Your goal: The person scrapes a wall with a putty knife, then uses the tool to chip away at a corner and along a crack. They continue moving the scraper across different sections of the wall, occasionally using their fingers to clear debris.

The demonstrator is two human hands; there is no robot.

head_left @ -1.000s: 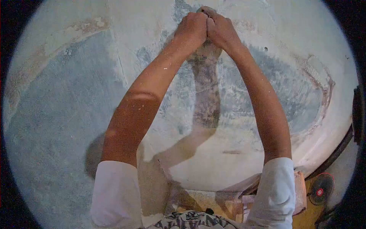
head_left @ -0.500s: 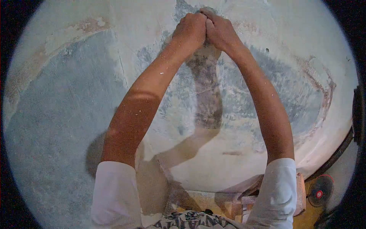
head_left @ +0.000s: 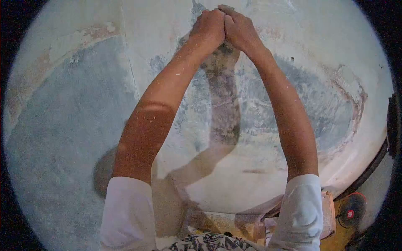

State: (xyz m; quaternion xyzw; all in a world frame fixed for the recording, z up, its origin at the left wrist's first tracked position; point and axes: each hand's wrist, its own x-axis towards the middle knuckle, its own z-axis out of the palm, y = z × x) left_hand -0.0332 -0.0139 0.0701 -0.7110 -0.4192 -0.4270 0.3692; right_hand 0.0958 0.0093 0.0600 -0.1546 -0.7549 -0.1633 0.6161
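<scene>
Head view: your white sleeves (head_left: pixel 127 209), nearest; your left hand (head_left: pixel 209 27) and right hand (head_left: pixel 239 31), touching, curled closed at the wall (head_left: pixel 268 184), any held item indiscernible; grey-blue patches (head_left: pixel 75 108) apparently bared, pale coating (head_left: pixel 155 25) remaining around them.

From my end, the only lettering I can pick out is on the shirt (head_left: pixel 205 246), where dark, blocky characters (head_left: pixel 234 243) run across the pale front between the white left sleeve (head_left: pixel 127 209) and the white right sleeve (head_left: pixel 300 211). I can't read a whole word from them: the characters are small and grainy, they sit at a steep angle to my view, and the picture's lower edge cuts the print off, so I can't make out any brand or number on that shirt.
</scene>
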